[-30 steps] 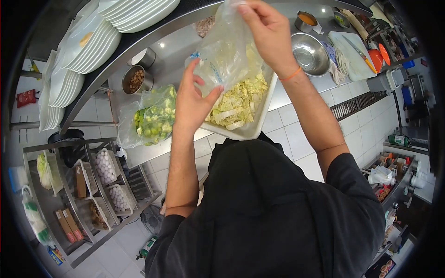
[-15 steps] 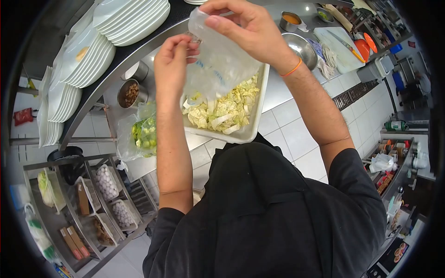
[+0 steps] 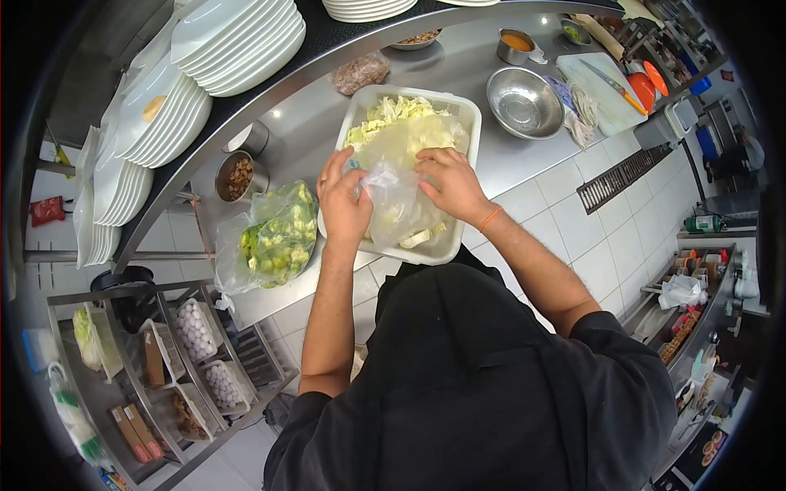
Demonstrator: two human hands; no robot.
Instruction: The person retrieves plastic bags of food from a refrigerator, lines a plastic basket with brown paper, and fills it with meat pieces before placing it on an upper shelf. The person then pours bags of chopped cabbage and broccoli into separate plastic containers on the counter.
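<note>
A clear plastic bag (image 3: 391,176) lies over chopped cabbage (image 3: 401,110) in a white rectangular tray (image 3: 468,123). At the bag's left edge is my left hand (image 3: 342,200), its fingers curled on the plastic. My right hand (image 3: 452,185) rests on the bag's right side, fingers bent over it. The bag hides part of the cabbage and both hands' grip is hard to make out in detail. Left of the tray, a second clear bag (image 3: 278,237) holds green and pale cut vegetables.
Stacked white plates (image 3: 237,45) stand on the shelf at upper left. A metal bowl (image 3: 525,102) is right of the tray, then a cutting board (image 3: 602,94) with a knife (image 3: 614,85). A pot of brown pieces (image 3: 241,177) sits at left, a bag of minced food (image 3: 360,72) behind.
Both hands have come down from above the tray onto the cabbage, bringing the clear bag with them. The bag, held up before, now lies low and bunched over the tray.
</note>
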